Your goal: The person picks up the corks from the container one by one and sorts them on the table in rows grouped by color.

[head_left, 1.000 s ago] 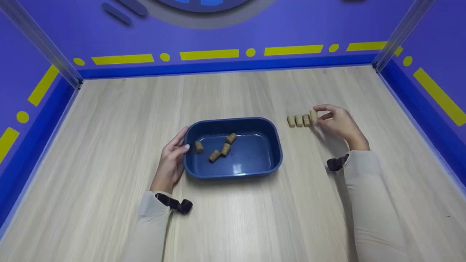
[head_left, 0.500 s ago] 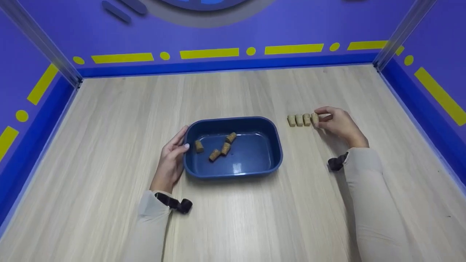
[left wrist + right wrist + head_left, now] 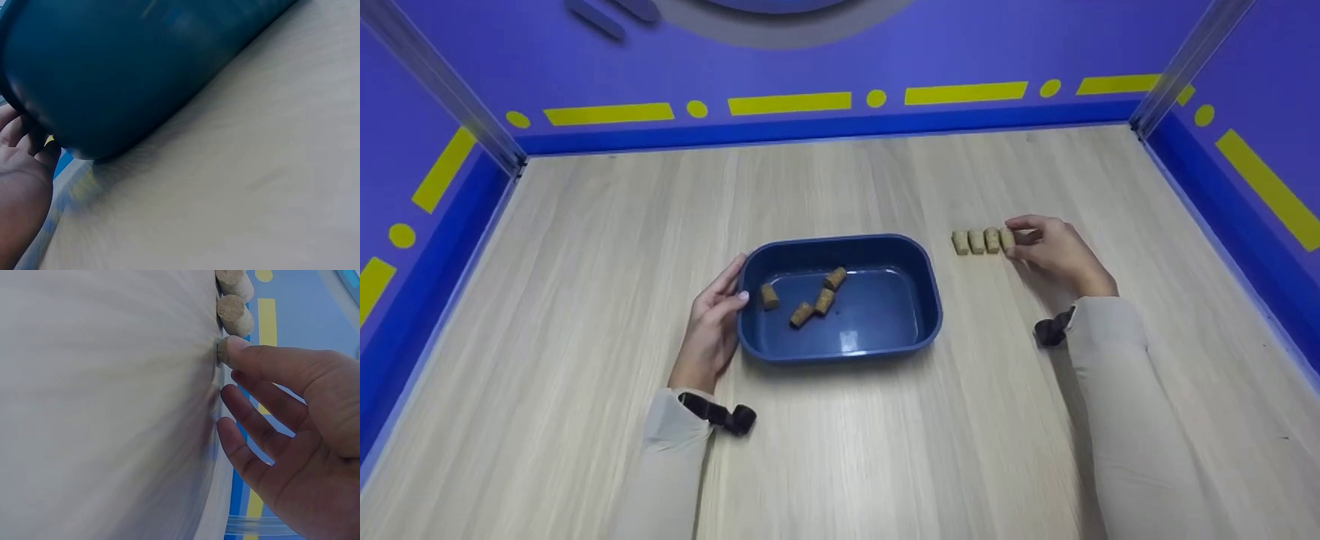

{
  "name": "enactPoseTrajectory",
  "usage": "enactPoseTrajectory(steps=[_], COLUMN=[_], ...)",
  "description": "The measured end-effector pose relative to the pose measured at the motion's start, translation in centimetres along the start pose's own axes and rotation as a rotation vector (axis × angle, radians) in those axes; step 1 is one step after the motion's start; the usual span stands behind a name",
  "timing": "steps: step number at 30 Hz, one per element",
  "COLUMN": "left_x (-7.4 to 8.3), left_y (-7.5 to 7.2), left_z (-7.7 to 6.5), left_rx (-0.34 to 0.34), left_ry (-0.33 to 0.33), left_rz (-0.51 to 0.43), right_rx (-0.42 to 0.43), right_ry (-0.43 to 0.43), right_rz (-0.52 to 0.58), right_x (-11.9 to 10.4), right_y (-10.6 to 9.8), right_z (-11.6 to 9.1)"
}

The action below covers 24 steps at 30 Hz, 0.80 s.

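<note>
In the head view my left hand [image 3: 714, 328] holds the left end of a dark blue plastic box [image 3: 840, 357], its thumb on the rim and its fingers along the outer wall. Several brown corks [image 3: 824, 301] lie loose inside. To the right of the box, my right hand [image 3: 1061, 253] pinches a pale cork [image 3: 1007, 240] between thumb and fingers. That cork stands at the right end of a short row beside three more pale corks [image 3: 976, 241]. The right wrist view shows the thumb covering most of the pinched cork [image 3: 223, 353], with neighbouring corks [image 3: 239, 316] above it.
The wood-patterned table [image 3: 840, 465] is bounded by a blue-purple back wall [image 3: 810, 75] and side walls with yellow markings. A black wrist camera [image 3: 741, 420] sits at the left cuff, another camera [image 3: 1050, 331] at the right.
My right hand has brought the pinched cork down to the table, tilting it less, and closed it up against the row. The left hand and box stay in place.
</note>
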<state>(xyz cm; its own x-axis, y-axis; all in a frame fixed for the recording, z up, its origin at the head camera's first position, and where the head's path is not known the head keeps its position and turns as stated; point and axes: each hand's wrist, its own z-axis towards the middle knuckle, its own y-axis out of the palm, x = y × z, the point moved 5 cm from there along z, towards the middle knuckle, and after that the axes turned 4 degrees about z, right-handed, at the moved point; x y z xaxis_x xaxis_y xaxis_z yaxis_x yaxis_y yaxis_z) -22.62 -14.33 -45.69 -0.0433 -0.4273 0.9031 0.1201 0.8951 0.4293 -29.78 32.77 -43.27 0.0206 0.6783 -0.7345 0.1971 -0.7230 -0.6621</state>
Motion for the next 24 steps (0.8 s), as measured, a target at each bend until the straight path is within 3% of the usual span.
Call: enactPoseTrajectory(steps=[6,14,24], left_x=[0.0,0.0,0.0], left_y=[0.1,0.1,0.0], left_z=[0.1,0.0,0.0], left_rx=[-0.005,-0.005,-0.009], left_ry=[0.003,0.003,-0.004], left_rz=[-0.003,-0.009,0.004], right_rx=[0.004,-0.021,0.025], right_ry=[-0.009,0.042,-0.022], right_rz=[0.001,-0.012,-0.048], right_x=[-0.2,-0.9,-3.2], right_y=[-0.1,-0.4,-1.2], right_z=[0.1,-0.3,-0.8])
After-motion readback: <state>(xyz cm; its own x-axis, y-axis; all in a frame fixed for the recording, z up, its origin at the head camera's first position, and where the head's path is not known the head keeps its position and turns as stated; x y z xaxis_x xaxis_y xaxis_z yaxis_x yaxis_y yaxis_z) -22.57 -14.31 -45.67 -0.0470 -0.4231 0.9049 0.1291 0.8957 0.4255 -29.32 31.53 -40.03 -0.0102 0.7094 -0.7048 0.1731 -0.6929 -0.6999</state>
